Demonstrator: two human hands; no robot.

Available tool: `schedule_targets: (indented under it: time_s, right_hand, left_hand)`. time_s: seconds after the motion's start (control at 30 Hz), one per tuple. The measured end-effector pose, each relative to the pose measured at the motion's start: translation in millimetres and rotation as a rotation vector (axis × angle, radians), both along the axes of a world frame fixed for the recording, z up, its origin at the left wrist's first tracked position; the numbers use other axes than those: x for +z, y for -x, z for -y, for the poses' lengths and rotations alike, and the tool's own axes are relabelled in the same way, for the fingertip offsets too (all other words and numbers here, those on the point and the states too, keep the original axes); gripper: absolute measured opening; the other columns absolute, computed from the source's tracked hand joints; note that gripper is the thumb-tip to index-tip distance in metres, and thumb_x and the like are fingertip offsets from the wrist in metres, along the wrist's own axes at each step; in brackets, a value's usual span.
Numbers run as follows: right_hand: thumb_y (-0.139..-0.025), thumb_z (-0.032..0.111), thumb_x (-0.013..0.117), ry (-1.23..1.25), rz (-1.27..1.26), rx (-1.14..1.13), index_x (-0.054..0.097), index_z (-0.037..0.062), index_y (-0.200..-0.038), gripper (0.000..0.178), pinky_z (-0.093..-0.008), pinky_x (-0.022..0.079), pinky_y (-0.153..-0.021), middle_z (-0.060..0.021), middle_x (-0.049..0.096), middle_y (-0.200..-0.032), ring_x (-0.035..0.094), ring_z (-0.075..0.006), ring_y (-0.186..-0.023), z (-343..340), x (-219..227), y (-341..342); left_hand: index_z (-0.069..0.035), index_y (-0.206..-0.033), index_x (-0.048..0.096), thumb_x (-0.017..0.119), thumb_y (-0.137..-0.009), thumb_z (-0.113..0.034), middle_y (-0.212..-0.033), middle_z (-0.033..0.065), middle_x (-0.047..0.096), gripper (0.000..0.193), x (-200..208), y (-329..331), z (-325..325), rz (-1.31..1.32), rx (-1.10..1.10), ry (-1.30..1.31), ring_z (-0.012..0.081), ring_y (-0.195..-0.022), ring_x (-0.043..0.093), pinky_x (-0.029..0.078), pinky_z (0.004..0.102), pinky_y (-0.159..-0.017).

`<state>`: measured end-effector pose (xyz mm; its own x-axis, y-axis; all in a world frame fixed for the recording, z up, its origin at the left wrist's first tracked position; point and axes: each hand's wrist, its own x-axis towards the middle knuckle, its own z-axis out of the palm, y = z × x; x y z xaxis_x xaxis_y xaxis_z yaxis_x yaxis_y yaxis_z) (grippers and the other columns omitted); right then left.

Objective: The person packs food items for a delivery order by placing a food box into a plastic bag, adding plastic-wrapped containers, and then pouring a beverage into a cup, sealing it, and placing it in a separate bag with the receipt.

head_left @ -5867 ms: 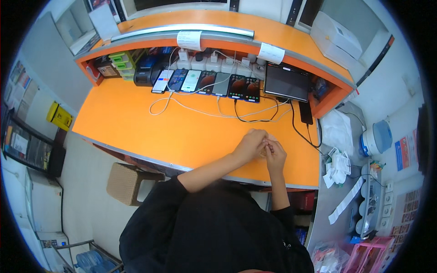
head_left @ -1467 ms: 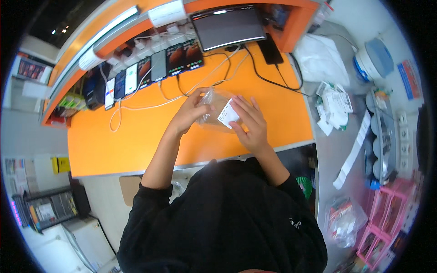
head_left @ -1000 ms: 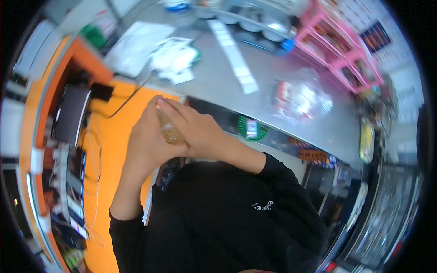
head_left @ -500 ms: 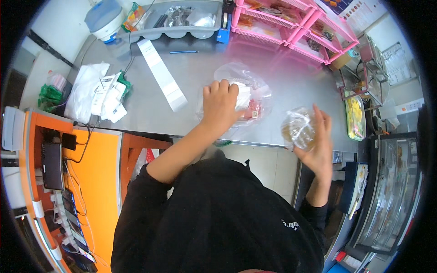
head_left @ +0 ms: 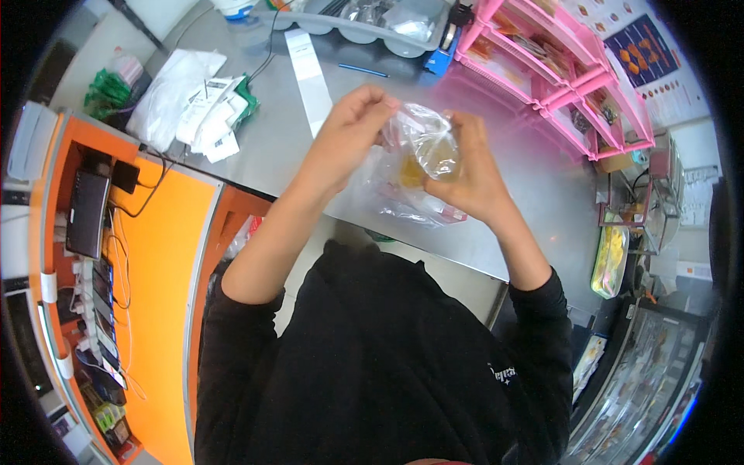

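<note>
Over the metal counter, my right hand (head_left: 479,177) is wrapped round a clear plastic-covered tub (head_left: 440,157) with something yellowish inside. My left hand (head_left: 350,130) is closed in a pinch at the upper rim of a clear plastic bag (head_left: 370,182), just left of the tub. The bag spreads beneath and around the tub, and the tub seems to be at its mouth. Whatever else lies in the bag is mostly covered by the tub and my right hand.
A long paper strip (head_left: 308,77) and a blue pen (head_left: 363,70) lie beyond my hands. Receipts (head_left: 208,116) sit on a white bag to the left. A grey tray (head_left: 372,27) and pink stacked racks (head_left: 542,70) stand behind; a yellow-filled container (head_left: 610,262) is at right.
My right hand has brought the tub leftward from the counter's right side to the bag. My left hand has moved from on top of the bag to its rim. The view has shifted.
</note>
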<state>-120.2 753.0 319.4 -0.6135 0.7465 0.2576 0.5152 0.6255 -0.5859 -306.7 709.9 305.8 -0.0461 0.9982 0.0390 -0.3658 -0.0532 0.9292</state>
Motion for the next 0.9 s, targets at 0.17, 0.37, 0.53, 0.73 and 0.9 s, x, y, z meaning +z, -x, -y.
schedule_targets:
  time_s: [0.17,0.37,0.53,0.73,0.9]
  right_hand:
    - [-0.053,0.027,0.073,0.501,0.069,-0.013,0.041,-0.0113,-0.109,0.075,-0.0363,0.042,-0.080,-0.0227,0.047,-0.101,0.051,-0.0347,-0.092,-18,-33,23]
    - [-0.058,0.027,0.070,0.370,0.011,0.174,0.046,0.0006,-0.108,0.061,-0.0356,0.042,-0.078,-0.0163,0.052,-0.098,0.052,-0.0280,-0.092,-15,-35,61]
    - [-0.063,0.027,0.068,0.377,0.040,0.239,0.045,0.0093,-0.111,0.056,-0.0378,0.041,-0.081,-0.0144,0.053,-0.100,0.052,-0.0278,-0.094,-35,-120,78]
    - [-0.065,0.028,0.067,0.359,0.044,0.174,0.048,0.0073,-0.111,0.053,-0.0386,0.041,-0.079,-0.0160,0.054,-0.101,0.053,-0.0291,-0.095,-15,-109,64]
    - [-0.073,0.043,0.059,0.269,0.752,0.281,0.056,0.0010,-0.104,0.053,-0.0382,0.041,-0.079,-0.0199,0.056,-0.101,0.054,-0.0309,-0.094,-73,-47,57]
  left_hand:
    - [-0.008,-0.087,0.049,0.047,-0.089,-0.022,-0.080,-0.0028,0.053,0.015,-3,2,11,-0.096,-0.011,0.074,0.0025,-0.065,0.045,0.040,0.0185,-0.058]
    - [-0.008,-0.085,0.047,0.043,-0.090,-0.022,-0.084,0.0000,0.057,0.016,-3,13,17,-0.103,0.050,0.044,0.0018,-0.063,0.045,0.039,0.0178,-0.054]
    - [-0.008,-0.086,0.044,0.041,-0.091,-0.022,-0.099,0.0083,0.060,0.015,-13,15,8,-0.069,0.051,-0.027,0.0044,-0.061,0.047,0.039,0.0181,-0.054]
    - [-0.004,-0.084,0.044,0.045,-0.090,-0.021,-0.067,-0.0011,0.048,0.017,-18,13,16,0.013,0.110,-0.121,0.0043,-0.055,0.045,0.037,0.0196,-0.048]
    - [-0.008,-0.086,0.043,0.042,-0.091,-0.023,-0.100,0.0082,0.060,0.015,-21,22,15,-0.076,0.047,-0.062,0.0067,-0.063,0.049,0.041,0.0211,-0.056]
